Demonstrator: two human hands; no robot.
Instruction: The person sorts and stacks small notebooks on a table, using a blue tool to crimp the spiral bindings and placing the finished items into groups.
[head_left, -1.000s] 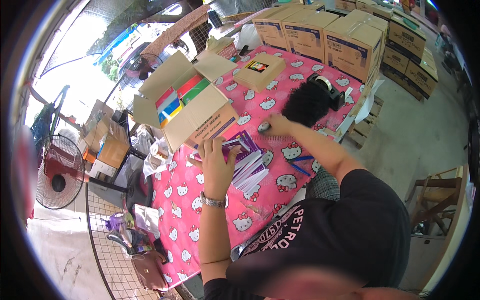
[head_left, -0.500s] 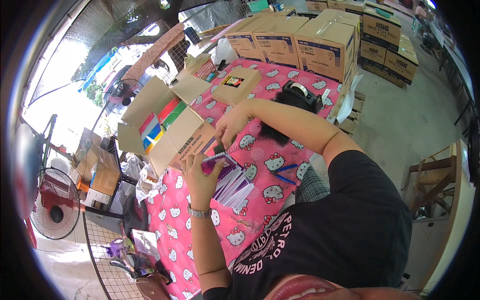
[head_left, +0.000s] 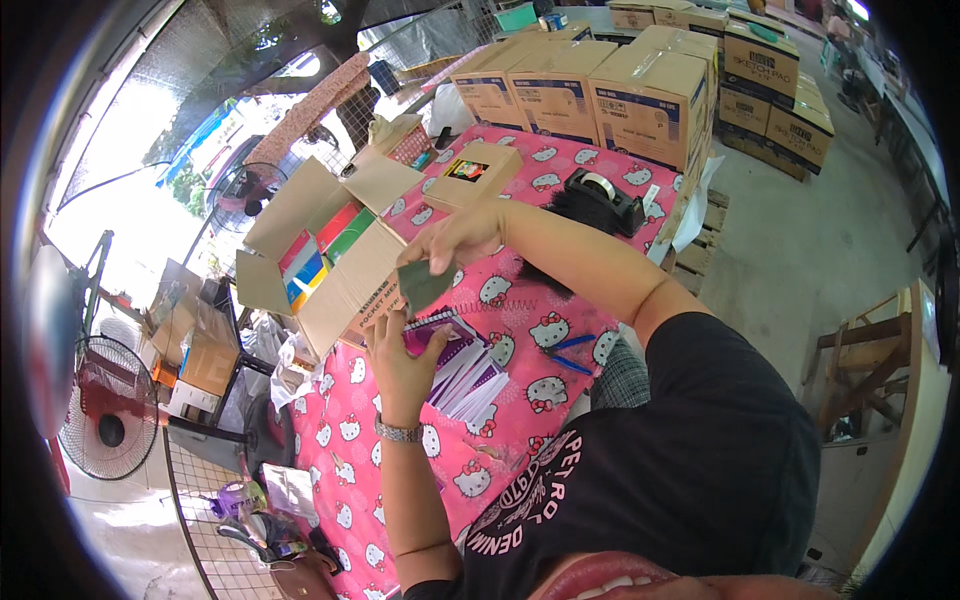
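Observation:
My left hand, with a metal watch at the wrist, grips a small purple-covered memo notebook at its left end. A thin dark wire coil reaches out to the right from the notebook's top edge. Just above it, my right hand pinches a flat dark green-grey piece, whose material I cannot make out. Below the notebook lies a fanned pile of purple-and-white memo pads. Blue-handled pliers rest to the right of the pile.
A pink patterned cloth covers the table. An open carton holding colourful pads stands beyond my left hand. Farther back are a flat brown box, a tape dispenser and big cartons. A fan stands at left.
My right hand has lifted and turned, so the dark piece now shows its flat face above the notebook. My left hand still holds the notebook in nearly the same place.

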